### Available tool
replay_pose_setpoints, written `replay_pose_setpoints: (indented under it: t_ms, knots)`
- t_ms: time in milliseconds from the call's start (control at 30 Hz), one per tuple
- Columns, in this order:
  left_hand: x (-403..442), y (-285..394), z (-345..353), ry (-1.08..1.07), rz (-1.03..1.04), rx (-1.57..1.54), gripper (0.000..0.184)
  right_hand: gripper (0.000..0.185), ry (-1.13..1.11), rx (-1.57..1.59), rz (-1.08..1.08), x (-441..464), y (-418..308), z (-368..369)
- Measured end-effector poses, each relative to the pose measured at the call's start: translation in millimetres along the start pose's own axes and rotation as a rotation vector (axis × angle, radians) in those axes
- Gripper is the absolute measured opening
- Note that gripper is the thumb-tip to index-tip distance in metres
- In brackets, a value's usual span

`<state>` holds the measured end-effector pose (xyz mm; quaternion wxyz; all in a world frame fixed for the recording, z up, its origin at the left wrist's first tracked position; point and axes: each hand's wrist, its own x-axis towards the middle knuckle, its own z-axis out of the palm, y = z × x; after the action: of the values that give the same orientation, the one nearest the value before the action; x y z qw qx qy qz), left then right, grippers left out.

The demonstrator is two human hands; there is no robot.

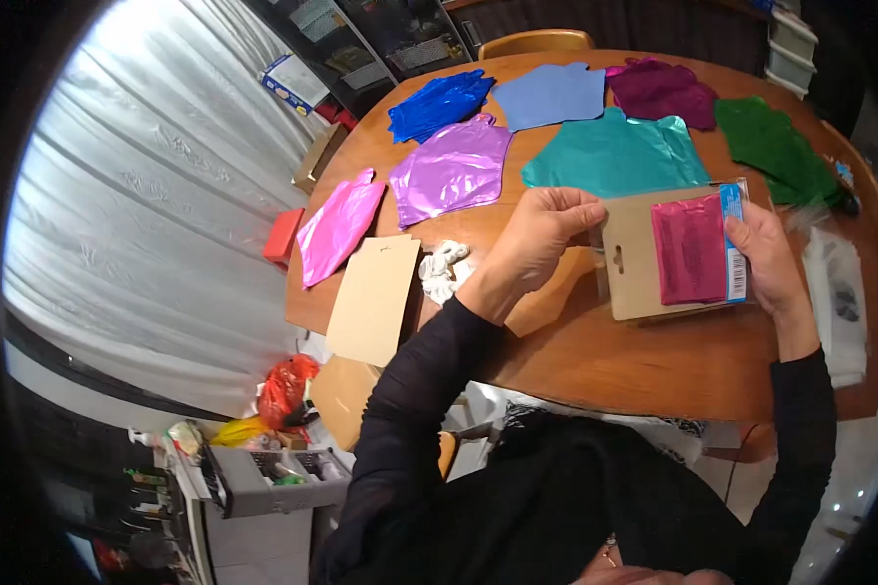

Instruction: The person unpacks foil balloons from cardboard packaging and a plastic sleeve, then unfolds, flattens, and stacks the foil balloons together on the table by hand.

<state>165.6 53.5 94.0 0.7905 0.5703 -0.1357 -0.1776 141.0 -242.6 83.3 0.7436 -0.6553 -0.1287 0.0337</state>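
Note:
Over the right part of the table I hold a flat packet [644, 283] with a brown card backing, a hanging slot, and a blue label with a barcode. Inside lies a folded, shiny magenta foil piece [688, 249]. My right hand [766, 261] grips the label end, thumb on the front. At the opposite end, my left hand [556, 229] pinches the packet's edge with thumb and fingers. Just behind the packet lies a flat teal foil piece [615, 156]. To the left are a brown card [376, 297] and a crumpled white bundle [444, 271].
Flat foil pieces lie around the wooden table [556, 361]: pink [341, 229], lilac [454, 171], blue [441, 105], pale blue [551, 96], purple [661, 93] and green [776, 146]. Clear plastic wrappers [834, 302] rest at the right edge. A chair [537, 42] stands behind.

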Motion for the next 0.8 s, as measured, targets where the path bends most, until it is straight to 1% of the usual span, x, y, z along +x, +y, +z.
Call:
replay_pose_setpoints:
  t_ms: [100,233,433,567,800]
  knots:
    - [-1.5,-4.9,-10.0,0.019,-0.032,-0.024,0.012,0.02,-0.046,0.061,0.059,10.8,14.2,-1.1]
    - [-0.1,-12.9,-9.4,-0.066,-0.223,0.003,0.01,0.02,-0.114,0.016,0.114,6.4,23.5,-18.9]
    - [-1.1,-14.9,-5.3,-0.011,-0.249,0.0,0.008,0.018,-0.037,0.001,0.158,2.9,20.4,-14.5]
    - [-4.0,-13.4,-2.8,0.01,-0.25,-0.038,0.009,0.016,0.017,0.037,0.139,4.3,24.3,-12.7]
    - [-5.4,-15.0,-2.6,0.003,-0.199,-0.089,0.007,0.016,-0.007,0.055,0.169,4.7,26.0,-14.7]
